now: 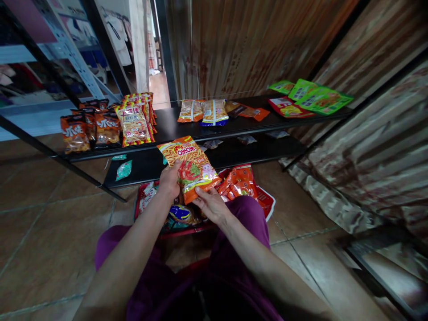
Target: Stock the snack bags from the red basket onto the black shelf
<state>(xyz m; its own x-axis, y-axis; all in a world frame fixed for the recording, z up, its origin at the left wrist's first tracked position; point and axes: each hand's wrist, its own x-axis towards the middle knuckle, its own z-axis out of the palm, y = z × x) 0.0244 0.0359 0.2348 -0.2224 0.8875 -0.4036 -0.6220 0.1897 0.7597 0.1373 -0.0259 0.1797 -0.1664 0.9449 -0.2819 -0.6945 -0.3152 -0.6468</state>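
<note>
Between my hands is an orange snack bag [190, 167] with noodle-like sticks and a red picture printed on its front. My left hand [170, 180] grips its left edge, and my right hand [211, 205] pinches the lower right corner. The bag is tilted, front face up, above a red basket [265, 203] on the floor. In the basket lie red-orange packets [239, 183] on the right and a blue-and-yellow packet [180, 213] in the middle, partly hidden by my hands and the bag.
A black two-tier shelf [167, 127] runs ahead of me. Its upper tier holds dark-orange chip bags [75, 133], red-and-yellow bags [133, 125], two clear-fronted bags [214, 111] and green packets [323, 99]. A teal packet [123, 170] lies on the lower tier. Corrugated sheeting [361, 156] borders the right.
</note>
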